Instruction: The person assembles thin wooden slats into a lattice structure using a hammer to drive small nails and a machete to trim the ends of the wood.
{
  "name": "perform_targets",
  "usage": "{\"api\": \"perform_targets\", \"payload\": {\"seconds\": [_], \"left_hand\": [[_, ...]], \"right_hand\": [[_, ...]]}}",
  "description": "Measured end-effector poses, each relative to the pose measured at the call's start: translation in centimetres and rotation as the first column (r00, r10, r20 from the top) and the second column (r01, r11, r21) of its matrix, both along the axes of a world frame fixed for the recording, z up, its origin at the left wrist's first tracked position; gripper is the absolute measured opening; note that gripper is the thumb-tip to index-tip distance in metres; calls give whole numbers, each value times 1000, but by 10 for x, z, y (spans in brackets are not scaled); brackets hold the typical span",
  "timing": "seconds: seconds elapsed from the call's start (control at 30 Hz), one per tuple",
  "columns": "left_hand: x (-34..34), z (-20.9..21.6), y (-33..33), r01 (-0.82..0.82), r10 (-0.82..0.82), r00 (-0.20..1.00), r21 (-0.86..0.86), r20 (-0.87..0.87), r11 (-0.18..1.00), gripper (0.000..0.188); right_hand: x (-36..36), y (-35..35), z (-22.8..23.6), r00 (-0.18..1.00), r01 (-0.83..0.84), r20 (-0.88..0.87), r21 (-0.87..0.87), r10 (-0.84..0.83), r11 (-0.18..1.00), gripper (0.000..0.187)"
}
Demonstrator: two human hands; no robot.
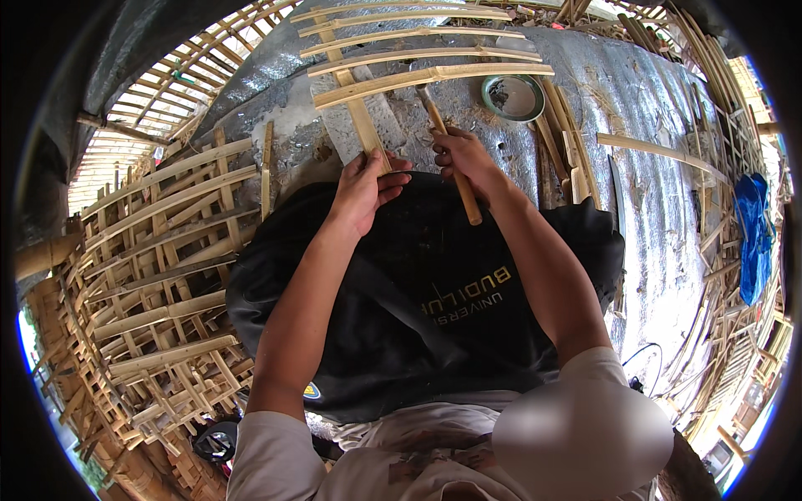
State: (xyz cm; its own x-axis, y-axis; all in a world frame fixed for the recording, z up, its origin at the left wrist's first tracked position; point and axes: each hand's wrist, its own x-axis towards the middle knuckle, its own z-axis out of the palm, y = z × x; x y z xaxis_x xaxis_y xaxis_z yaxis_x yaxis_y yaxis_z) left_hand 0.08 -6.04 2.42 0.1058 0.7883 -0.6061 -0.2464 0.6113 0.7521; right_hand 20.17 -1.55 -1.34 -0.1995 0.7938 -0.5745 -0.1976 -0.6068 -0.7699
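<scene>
A flat bamboo strip (361,121) runs away from me, with several bamboo crosspieces (434,81) lying over it like rungs. My left hand (364,190) pinches the near end of this strip, thumb on top and the other fingers partly spread beside it. In my right hand (469,159) is a hammer (467,197), gripped around its wooden handle. The handle's butt points toward me, and the dark head is at the far end, close to the nearest crosspiece. Black cloth (376,292) covers my lap beneath both hands.
A round green-rimmed bowl (535,113) stands right of the crosspieces, its small contents unclear. Loose bamboo strips (568,142) lie beside it on grey metal sheeting (660,217). Slatted bamboo frames (159,288) are stacked at left. A blue plastic bag (751,238) hangs at far right.
</scene>
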Motion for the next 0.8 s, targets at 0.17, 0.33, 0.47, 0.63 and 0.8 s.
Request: {"api": "perform_targets", "payload": {"seconds": [0.17,0.33,0.47,0.63,0.8], "left_hand": [[-3,-5,1,-5,2,998,45,67,999,28],[-4,-4,2,-31,26,994,48,108,998,27],[-4,-3,2,-50,43,992,58,118,997,25],[-6,-4,2,-48,40,991,61,128,997,24],[-3,-2,4,-5,3,997,27,80,1000,23]], "right_hand": [[1,1,6,997,11,-72,-21,-13,1000,13],[3,0,6,973,34,-229,-21,-38,999,21],[2,1,13,990,6,-144,-21,-9,1000,28],[3,0,7,965,18,-261,-6,-19,1000,17],[5,2,5,983,-2,-186,17,5,1000,17]]}}
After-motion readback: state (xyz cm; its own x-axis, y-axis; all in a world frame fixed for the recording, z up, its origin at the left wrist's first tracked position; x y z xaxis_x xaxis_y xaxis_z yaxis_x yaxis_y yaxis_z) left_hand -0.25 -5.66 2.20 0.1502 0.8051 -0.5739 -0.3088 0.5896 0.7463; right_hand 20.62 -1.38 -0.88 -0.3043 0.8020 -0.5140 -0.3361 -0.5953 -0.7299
